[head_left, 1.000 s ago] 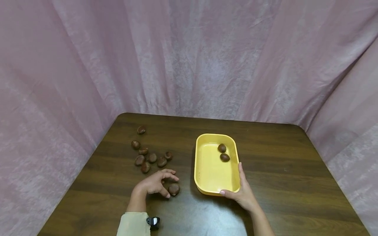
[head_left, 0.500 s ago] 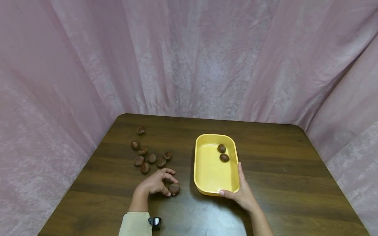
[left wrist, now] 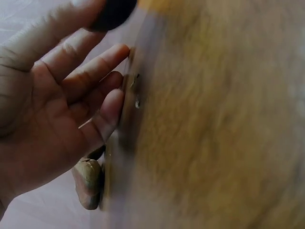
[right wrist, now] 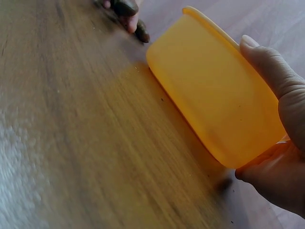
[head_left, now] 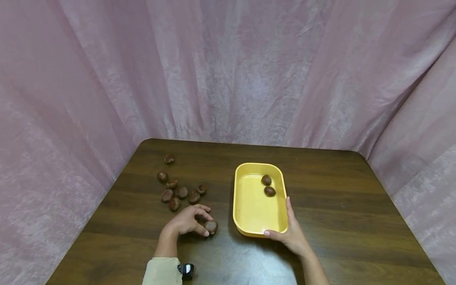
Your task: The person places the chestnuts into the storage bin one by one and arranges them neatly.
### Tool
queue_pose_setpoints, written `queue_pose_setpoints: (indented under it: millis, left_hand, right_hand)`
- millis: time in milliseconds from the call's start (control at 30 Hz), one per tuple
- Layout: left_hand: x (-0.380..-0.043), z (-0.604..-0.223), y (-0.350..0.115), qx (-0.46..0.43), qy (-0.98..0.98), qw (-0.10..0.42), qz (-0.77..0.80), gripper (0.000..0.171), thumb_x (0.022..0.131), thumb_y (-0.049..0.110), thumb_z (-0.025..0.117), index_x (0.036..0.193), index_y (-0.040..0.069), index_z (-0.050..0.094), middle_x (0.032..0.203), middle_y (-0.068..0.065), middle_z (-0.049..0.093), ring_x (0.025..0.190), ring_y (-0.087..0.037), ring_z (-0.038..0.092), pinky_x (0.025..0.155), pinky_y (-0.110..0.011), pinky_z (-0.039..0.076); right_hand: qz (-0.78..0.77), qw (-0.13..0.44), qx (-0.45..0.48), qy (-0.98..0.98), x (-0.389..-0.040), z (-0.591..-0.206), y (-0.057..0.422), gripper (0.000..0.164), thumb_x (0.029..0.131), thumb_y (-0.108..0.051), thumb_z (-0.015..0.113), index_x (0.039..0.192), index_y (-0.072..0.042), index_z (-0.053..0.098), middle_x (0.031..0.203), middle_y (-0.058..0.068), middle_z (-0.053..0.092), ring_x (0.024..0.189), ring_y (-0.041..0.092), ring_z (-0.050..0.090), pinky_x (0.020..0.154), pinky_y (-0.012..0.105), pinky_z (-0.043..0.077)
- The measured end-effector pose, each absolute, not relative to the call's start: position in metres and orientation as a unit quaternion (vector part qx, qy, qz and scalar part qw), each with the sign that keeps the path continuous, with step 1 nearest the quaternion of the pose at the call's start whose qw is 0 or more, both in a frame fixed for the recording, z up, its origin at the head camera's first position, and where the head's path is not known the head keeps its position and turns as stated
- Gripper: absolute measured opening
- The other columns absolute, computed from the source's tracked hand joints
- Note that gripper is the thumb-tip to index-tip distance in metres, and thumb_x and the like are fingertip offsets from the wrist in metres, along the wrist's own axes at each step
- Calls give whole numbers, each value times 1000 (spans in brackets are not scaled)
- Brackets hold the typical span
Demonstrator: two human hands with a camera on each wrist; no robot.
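Observation:
My left hand point(head_left: 189, 221) pinches a brown chestnut point(head_left: 211, 227) between thumb and fingers, low over the table left of the box. In the left wrist view that chestnut point(left wrist: 116, 15) shows dark at the thumb tip, cut by the top edge, while the other fingers are loosely bent. A yellow plastic box point(head_left: 246, 232) stands to the right, with two chestnuts point(head_left: 270, 191) inside near its right wall. My right hand point(head_left: 293, 237) grips the box's near right corner, thumb on the rim and fingers along the side. The right wrist view shows the box wall point(right wrist: 214, 90) side-on.
Several loose chestnuts point(head_left: 182, 192) lie in a group on the dark wooden table point(head_left: 338, 221), beyond the left hand. One chestnut point(head_left: 169, 159) lies apart near the back left corner. Pink curtains point(head_left: 228, 71) hang behind the table.
The left thumb and fingers have closed in on the near chestnut, which has tilted and shifted slightly right. The right hand keeps its hold on the box.

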State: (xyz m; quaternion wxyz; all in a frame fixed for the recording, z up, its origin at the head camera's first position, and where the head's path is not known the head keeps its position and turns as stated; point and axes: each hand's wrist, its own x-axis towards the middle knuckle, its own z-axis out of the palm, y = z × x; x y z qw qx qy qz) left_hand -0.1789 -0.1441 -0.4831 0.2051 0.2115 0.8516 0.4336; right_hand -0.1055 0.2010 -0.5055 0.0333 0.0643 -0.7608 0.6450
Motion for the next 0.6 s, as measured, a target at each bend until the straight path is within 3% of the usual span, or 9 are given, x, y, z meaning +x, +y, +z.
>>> queue_pose_setpoints:
  millis: [267, 467, 600]
  left_hand:
    - [-179, -481, -137, 201, 848, 175, 458, 34, 64, 18, 86, 94, 14, 70, 127, -14, 53, 120, -36, 43, 97, -53, 33]
    - [-183, -478, -128, 169, 836, 160, 498, 37, 67, 15, 85, 98, 10, 67, 102, -4, 64, 97, -23, 57, 83, -41, 46]
    - [-186, -473, -122, 164, 822, 161, 521, 37, 69, 12, 83, 101, 7, 66, 93, -2, 64, 89, -19, 59, 74, -33, 49]
  right_hand:
    - [641, 35, 59, -765, -105, -505, 201, 125, 65, -4, 84, 149, -14, -7, 152, 20, 5, 121, 36, 37, 98, 27, 31]
    - [635, 34, 60, -769, -105, -506, 200, 125, 65, -4, 84, 149, -12, -8, 151, 21, 6, 120, 36, 38, 96, 26, 33]
    - [637, 32, 56, -768, -105, -505, 199, 125, 64, -4, 84, 149, -14, -7, 151, 21, 7, 116, 36, 42, 96, 32, 35]
